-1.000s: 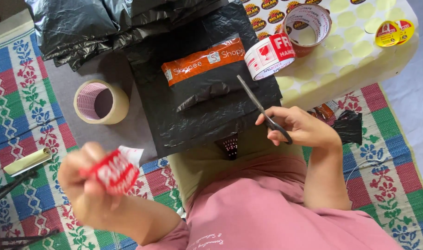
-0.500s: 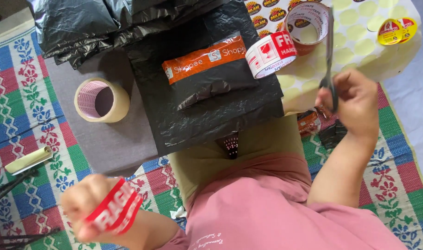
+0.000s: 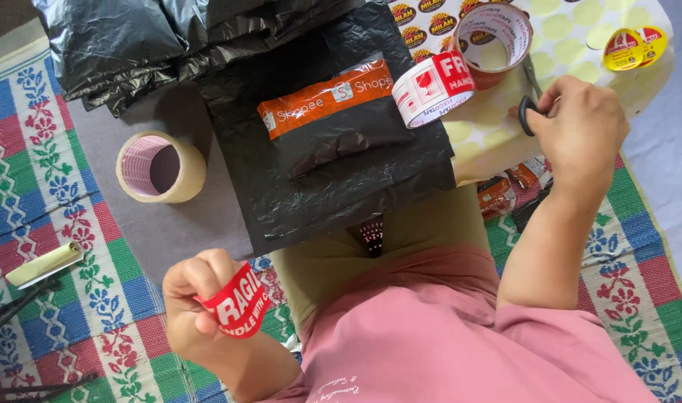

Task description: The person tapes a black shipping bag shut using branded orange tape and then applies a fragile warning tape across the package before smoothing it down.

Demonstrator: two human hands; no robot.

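Observation:
My left hand (image 3: 199,298) is low at the left, pinching a cut strip of red printed tape (image 3: 240,300). My right hand (image 3: 579,127) is at the right over a sheet of round stickers (image 3: 579,30), closed on black-handled scissors (image 3: 527,112) whose blades lie flat on the sheet. A black plastic parcel (image 3: 333,172) with an orange and black mailer bag (image 3: 330,112) on top lies on my lap. The red and white tape roll (image 3: 432,88) rests at the parcel's upper right corner.
A beige tape roll (image 3: 160,168) stands left of the parcel. Crumpled black bags (image 3: 132,45) pile at the top left. A second tape roll (image 3: 494,33) sits on the sticker sheet, two small round tins (image 3: 632,46) further right. A patterned woven mat (image 3: 35,172) covers the floor.
My right hand has carried the scissors from over the parcel to the right and laid them on the sticker sheet. My left hand lowered, still holding the red tape strip.

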